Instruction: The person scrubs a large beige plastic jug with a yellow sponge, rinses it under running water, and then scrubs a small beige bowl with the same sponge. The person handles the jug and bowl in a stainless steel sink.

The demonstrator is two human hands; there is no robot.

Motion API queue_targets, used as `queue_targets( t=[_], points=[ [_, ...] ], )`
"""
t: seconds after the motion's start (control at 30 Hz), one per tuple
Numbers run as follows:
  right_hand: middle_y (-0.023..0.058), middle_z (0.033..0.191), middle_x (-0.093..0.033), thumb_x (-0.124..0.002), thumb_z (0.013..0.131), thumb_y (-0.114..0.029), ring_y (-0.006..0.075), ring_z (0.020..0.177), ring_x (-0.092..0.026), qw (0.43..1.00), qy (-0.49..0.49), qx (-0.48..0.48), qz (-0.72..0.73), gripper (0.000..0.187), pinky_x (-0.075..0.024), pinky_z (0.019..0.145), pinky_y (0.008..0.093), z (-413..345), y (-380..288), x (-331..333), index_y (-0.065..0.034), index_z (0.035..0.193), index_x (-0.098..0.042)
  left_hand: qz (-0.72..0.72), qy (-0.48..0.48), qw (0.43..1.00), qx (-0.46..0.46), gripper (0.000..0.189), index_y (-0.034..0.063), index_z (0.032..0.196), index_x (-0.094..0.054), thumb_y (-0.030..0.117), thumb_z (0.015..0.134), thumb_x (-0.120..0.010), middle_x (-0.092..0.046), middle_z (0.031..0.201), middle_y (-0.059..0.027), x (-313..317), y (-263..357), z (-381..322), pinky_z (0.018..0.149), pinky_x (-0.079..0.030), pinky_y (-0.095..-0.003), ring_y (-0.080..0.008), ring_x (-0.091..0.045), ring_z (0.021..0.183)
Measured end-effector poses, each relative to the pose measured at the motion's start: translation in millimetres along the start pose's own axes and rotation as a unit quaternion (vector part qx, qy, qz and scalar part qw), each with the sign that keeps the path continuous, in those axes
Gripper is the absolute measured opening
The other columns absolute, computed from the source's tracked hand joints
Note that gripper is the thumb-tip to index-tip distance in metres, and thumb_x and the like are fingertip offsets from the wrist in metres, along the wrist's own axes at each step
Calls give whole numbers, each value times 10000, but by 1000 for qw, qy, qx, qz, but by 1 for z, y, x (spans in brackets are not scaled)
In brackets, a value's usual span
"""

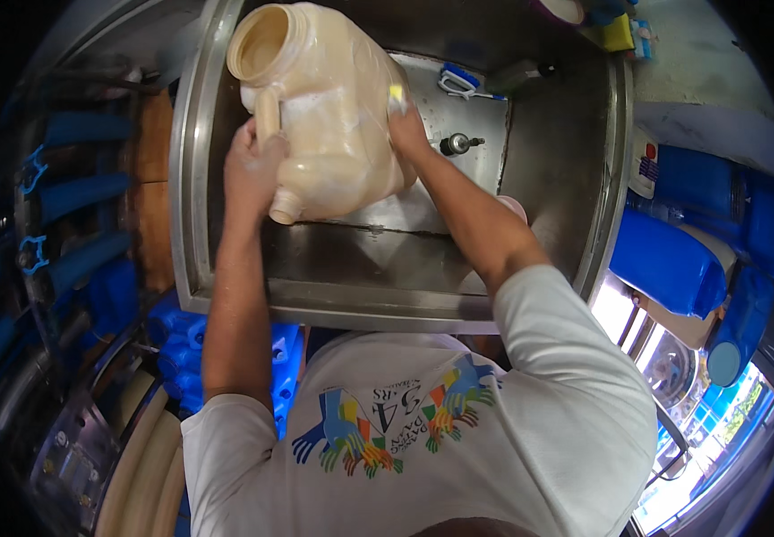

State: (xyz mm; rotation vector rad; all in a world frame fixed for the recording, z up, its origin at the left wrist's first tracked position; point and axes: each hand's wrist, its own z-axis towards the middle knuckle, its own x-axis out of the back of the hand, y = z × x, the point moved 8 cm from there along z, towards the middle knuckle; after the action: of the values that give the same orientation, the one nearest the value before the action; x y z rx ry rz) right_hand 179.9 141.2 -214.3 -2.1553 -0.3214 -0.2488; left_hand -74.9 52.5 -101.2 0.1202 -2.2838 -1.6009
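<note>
A large cream plastic jug (340, 121) is tilted over a deep stainless steel sink (360, 312); its wide mouth has no cap and faces the upper left. My left hand (252, 164) grips the jug's handle, close to a small spout at its lower corner. Against the jug's right side, my right hand (405, 127) presses a small yellow and white sponge (396, 97). Suds streak the jug's surface. On the sink floor lie a blue and white scrub brush (460, 80) and a dark metal fitting (457, 143). The jug hides part of the sink floor.
A greenish bottle (518, 75) lies at the sink's back right corner. A pink rim (513, 208) shows behind my right forearm. Blue jugs (669, 262) stand right of the sink, and blue containers (182, 349) sit below left. A yellow sponge (618, 33) rests at the upper right.
</note>
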Motion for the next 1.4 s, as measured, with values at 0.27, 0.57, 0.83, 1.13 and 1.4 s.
queue_targets(
  t=[0.27,0.57,0.83,1.13,1.4],
  points=[
    [224,1526,-346,-453,1029,-298,338,1368,-418,973,16,229,-18,567,-370,1117,400,-26,79,-28,15,1486,-329,-22,3,998,-53,532,-23,1409,-490,65,906,-637,-688,1134,-138,7,31,45,889,-504,-275,-144,-651,1006],
    [159,1034,-707,-527,999,-271,282,880,-701,966,-5,101,238,360,-562,776,392,199,-9,-18,20,1182,-632,-85,-2,994,-69,560,-28,1406,-507,15,873,-676,-691,1129,-123,3,40,54,892,-510,-260,-126,-651,1007],
    [214,1401,-499,-430,1036,-235,309,1325,-468,970,-1,37,241,452,-368,1110,390,86,28,-21,56,1381,-465,-81,8,993,-83,565,-43,1404,-498,28,877,-688,-690,1136,-135,3,38,54,881,-518,-263,-132,-653,999],
    [262,1546,-336,-456,994,-153,390,1464,-282,922,53,380,-52,600,-204,1209,443,-8,-26,-37,42,1526,-258,-78,11,994,-72,535,-43,1387,-513,37,885,-681,-696,1124,-131,1,38,53,875,-521,-263,-131,-660,998],
    [215,1413,-529,-325,1067,-294,364,1318,-493,952,10,-203,227,489,-326,1169,528,47,185,-42,-13,1454,-427,-58,18,995,-80,532,-30,1369,-540,5,860,-692,-710,1069,-111,6,41,55,837,-532,-262,-113,-665,947]
  ],
)
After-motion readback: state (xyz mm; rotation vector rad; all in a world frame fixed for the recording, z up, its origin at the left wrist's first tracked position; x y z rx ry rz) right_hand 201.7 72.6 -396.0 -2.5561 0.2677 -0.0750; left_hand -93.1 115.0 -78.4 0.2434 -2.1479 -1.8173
